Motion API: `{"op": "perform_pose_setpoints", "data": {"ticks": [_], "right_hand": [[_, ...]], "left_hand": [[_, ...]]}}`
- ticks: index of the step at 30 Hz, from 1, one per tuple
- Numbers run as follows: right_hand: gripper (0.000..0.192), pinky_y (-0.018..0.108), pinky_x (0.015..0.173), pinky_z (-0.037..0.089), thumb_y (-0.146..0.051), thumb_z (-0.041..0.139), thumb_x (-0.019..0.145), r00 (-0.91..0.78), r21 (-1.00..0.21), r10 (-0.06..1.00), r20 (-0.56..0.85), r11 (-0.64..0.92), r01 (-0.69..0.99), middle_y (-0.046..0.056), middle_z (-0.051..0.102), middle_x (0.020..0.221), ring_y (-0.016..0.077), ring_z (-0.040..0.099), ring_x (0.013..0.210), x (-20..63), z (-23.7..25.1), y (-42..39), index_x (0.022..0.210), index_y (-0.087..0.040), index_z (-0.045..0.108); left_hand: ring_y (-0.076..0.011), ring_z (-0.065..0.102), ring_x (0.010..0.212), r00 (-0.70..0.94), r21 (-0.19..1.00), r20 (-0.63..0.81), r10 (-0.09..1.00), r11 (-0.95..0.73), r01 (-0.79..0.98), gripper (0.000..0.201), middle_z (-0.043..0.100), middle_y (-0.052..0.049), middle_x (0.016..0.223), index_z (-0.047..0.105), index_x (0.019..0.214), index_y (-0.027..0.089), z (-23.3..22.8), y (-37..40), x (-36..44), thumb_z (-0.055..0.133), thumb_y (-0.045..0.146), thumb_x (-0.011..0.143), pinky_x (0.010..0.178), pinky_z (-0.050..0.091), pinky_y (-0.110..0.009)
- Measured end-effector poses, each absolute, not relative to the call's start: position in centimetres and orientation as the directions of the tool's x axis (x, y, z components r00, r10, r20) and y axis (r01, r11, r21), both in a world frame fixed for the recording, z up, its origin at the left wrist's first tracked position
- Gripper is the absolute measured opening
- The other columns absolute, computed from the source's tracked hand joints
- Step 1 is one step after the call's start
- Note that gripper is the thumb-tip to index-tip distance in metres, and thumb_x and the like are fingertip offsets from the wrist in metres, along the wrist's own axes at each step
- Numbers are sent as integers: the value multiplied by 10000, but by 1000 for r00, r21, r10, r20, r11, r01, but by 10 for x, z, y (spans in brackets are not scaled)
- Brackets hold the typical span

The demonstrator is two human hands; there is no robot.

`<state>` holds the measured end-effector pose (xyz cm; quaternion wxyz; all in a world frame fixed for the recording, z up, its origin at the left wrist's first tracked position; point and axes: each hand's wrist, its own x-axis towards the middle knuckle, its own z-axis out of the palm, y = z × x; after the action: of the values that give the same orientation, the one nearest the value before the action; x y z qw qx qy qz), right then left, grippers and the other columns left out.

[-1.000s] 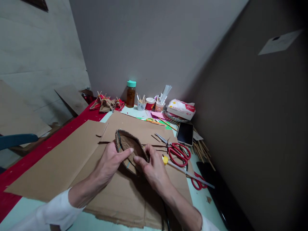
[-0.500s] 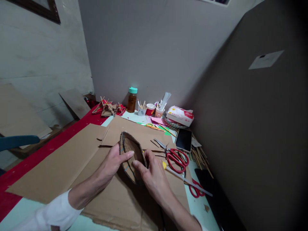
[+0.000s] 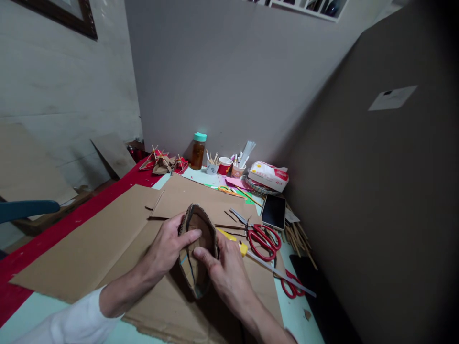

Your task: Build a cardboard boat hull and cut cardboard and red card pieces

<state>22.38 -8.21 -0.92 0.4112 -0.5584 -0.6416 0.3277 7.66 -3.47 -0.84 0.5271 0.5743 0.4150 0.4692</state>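
Observation:
A small boat-shaped cardboard shell (image 3: 199, 228) with raised rims is held between both hands above a large flat cardboard sheet (image 3: 96, 243). My left hand (image 3: 167, 248) grips its left rim, thumb pressed inside. On the other side, my right hand (image 3: 224, 270) clasps the right rim with the thumb also inside. The shell stands tilted up, its pointed end away from me.
Red scissors (image 3: 261, 235), a yellow-handled knife (image 3: 244, 248) and a second pair of red scissors (image 3: 292, 286) lie to the right. A phone (image 3: 274, 211), tissue pack (image 3: 268, 175), cups (image 3: 224, 166) and an amber bottle (image 3: 198, 150) stand at the back. A dark panel (image 3: 376, 215) walls the right.
The cardboard shell has been turned more upright and drawn nearer to me. Both hands shifted with it, and the view tilted up slightly.

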Motion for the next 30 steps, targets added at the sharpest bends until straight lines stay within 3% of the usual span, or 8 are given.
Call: {"op": "perform_pose_setpoints", "data": {"ticks": [3, 5, 9, 14, 18, 23, 30], "right_hand": [[195, 315, 791, 445, -126, 650, 827, -17, -888, 990, 141, 134, 440, 45, 729, 934, 232, 637, 873, 222, -10, -82, 1014, -162, 696], [150, 313, 776, 442, -132, 649, 829, -9, -888, 991, 131, 121, 444, 44, 724, 911, 231, 632, 859, 220, -11, -83, 970, -158, 692], [126, 303, 732, 432, -207, 666, 843, -40, -859, 993, 115, 120, 499, 37, 707, 890, 232, 613, 847, 220, -14, -86, 961, -172, 691], [194, 301, 696, 396, -339, 663, 888, -1, -787, 993, 116, 93, 610, 46, 680, 863, 235, 585, 814, 227, -11, -85, 983, -171, 678], [122, 310, 726, 405, -259, 642, 899, 40, -803, 991, 132, 83, 590, 47, 704, 908, 241, 602, 849, 227, -11, -83, 989, -181, 673], [177, 354, 806, 445, -165, 600, 879, 71, -814, 982, 177, 105, 571, 77, 733, 999, 268, 643, 927, 220, -18, -84, 1045, -174, 660], [185, 330, 749, 451, -189, 618, 861, 106, -782, 954, 280, 162, 602, 70, 753, 942, 261, 674, 878, 220, -21, -86, 1032, -200, 686]], "left_hand": [[-241, 638, 781, 225, 997, 72, 972, -66, -36, 236, 715, -17, 781, 695, 860, 184, -10, -34, 78, 758, 373, 733, 768, 505, -334], [-252, 650, 855, 225, 995, 66, 972, -48, -83, 303, 736, -31, 873, 699, 967, 185, -11, -34, 80, 740, 413, 772, 818, 502, -342], [-268, 646, 974, 159, 989, 147, 976, -142, -45, 360, 745, -49, 994, 693, 1116, 190, -13, -31, 81, 665, 440, 858, 885, 476, -338], [-274, 647, 979, 226, 980, 192, 955, -197, 0, 308, 753, -48, 1002, 733, 1056, 194, -14, -32, 79, 651, 421, 866, 872, 474, -321], [-267, 637, 951, 291, 988, 154, 944, -151, -30, 284, 754, -42, 981, 736, 1036, 198, -16, -37, 81, 662, 400, 851, 864, 477, -322], [-256, 634, 916, 281, 988, 151, 948, -140, -60, 237, 746, -27, 923, 745, 967, 205, -18, -37, 86, 683, 386, 827, 850, 476, -307], [-246, 618, 951, 234, 970, 219, 947, -238, 58, 231, 696, -19, 927, 674, 957, 212, -15, -39, 85, 612, 422, 885, 843, 452, -292]]}}
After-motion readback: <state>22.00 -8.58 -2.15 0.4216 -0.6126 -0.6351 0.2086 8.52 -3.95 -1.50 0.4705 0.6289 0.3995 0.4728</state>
